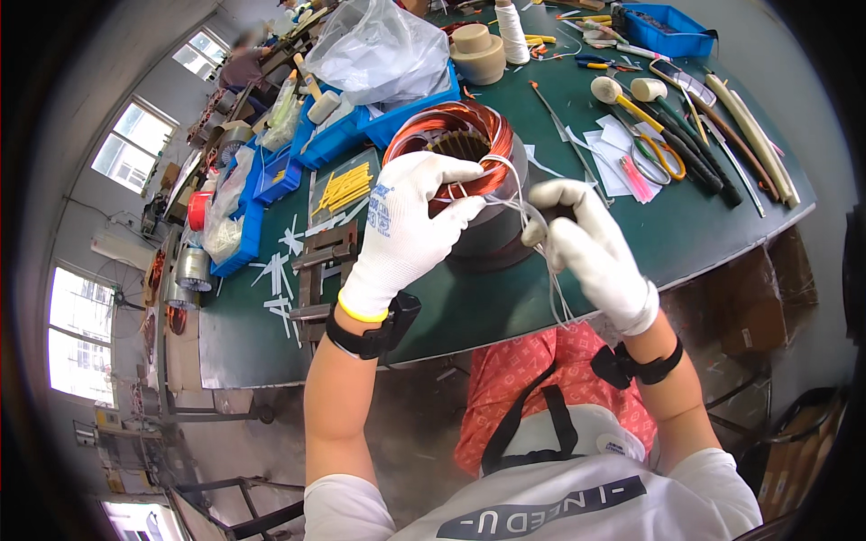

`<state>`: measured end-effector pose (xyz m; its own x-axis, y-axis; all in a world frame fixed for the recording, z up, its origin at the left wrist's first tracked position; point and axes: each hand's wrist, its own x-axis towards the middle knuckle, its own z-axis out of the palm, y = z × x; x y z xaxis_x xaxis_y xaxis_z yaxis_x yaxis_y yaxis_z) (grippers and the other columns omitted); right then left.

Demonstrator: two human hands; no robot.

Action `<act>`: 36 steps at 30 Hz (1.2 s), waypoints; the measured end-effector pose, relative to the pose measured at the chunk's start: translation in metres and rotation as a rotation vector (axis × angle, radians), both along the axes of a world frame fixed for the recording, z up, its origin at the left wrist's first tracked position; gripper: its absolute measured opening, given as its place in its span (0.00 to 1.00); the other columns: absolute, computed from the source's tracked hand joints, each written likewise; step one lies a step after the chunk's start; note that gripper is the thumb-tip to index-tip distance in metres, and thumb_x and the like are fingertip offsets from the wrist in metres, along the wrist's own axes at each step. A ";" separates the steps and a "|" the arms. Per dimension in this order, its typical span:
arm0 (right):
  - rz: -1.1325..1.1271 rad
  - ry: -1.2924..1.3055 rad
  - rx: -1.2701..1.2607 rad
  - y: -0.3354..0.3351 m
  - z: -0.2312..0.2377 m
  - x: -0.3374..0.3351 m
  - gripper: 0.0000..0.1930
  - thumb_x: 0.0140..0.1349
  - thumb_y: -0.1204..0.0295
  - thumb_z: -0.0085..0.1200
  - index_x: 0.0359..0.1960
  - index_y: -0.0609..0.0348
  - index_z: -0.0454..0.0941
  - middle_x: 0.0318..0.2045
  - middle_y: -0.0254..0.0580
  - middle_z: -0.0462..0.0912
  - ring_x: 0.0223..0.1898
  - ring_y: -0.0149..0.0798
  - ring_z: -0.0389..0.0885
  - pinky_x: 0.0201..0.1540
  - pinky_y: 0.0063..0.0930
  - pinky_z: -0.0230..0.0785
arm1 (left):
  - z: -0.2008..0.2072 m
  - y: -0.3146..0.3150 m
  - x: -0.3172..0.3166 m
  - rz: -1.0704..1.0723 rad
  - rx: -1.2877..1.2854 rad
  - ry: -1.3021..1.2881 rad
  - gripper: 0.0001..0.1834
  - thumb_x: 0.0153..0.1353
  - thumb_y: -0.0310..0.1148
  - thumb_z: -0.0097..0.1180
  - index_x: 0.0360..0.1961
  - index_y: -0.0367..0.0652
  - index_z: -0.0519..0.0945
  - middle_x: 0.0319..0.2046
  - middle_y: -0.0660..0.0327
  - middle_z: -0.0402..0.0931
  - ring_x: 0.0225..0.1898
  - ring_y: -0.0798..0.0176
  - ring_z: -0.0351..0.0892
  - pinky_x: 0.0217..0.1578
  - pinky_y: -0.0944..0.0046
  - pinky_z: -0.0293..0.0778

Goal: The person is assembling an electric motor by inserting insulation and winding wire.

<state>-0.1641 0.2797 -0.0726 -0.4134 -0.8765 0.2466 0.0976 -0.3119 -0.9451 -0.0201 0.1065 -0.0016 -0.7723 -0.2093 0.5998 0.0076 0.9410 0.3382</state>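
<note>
A motor stator with a dark grey metal body and a ring of copper-coloured windings stands on the green table before me. My left hand, in a white glove, pinches the near left side of the windings between thumb and fingers. White cord is wrapped round the windings beside its fingertips, and loose strands hang down past the table edge. At the right of the stator my right hand, also gloved, has its fingers curled in on the cord strands; its fingertips are partly hidden.
A metal clamp and white paper strips lie to the left. Blue bins hold a plastic bag and yellow sticks lie nearby. Mallets, scissors and rods are at the right. A cord spool stands behind.
</note>
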 end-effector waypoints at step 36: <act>-0.274 -0.273 0.570 0.233 -0.076 -0.013 0.21 0.62 0.53 0.60 0.35 0.62 0.80 0.21 0.29 0.76 0.18 0.20 0.65 0.20 0.16 0.56 | -0.011 0.006 -0.003 -0.034 -0.079 0.117 0.13 0.48 0.24 0.67 0.37 0.45 0.83 0.30 0.62 0.80 0.36 0.57 0.77 0.41 0.61 0.71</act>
